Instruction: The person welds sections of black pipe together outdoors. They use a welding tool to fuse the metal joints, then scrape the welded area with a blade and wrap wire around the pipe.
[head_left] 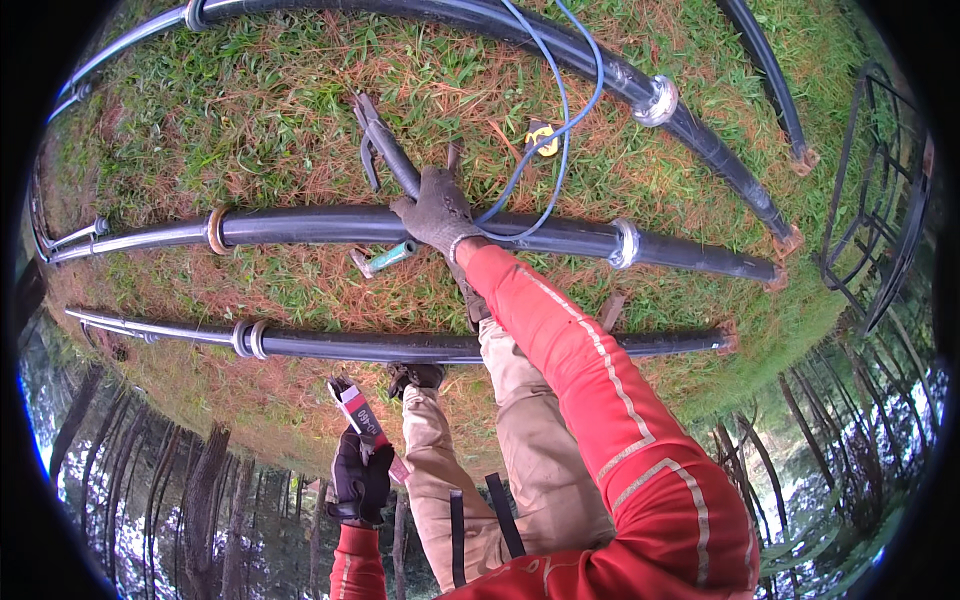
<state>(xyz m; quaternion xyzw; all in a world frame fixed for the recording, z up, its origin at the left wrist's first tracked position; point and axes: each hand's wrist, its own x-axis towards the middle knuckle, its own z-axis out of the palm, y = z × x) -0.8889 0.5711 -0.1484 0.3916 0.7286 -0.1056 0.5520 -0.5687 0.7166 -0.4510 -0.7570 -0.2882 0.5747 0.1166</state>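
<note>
My left hand (362, 478), in a black glove, is closed around a narrow red-and-white packet (362, 413). Thin dark ends poke out of the packet's upper end. Reaching forward, my right hand (438, 214) in a grey glove lies over the middle black pipe (330, 225). Its fingers curl at the lower end of a long dark tool with a forked end (388, 142), which points away to the upper left. The glove covers where tool and pipe meet. Just left of that hand, a short tool with a green handle (390, 258) rests against the near side of the pipe.
Another black pipe (370, 345) crosses near my feet, and a larger one (430, 12) curves beyond. Metal rings encircle them. A blue cord (548, 90) loops over the middle pipe near a yellow-and-black object (541, 138). A black metal frame (875, 200) stands far right. Trees border the grass.
</note>
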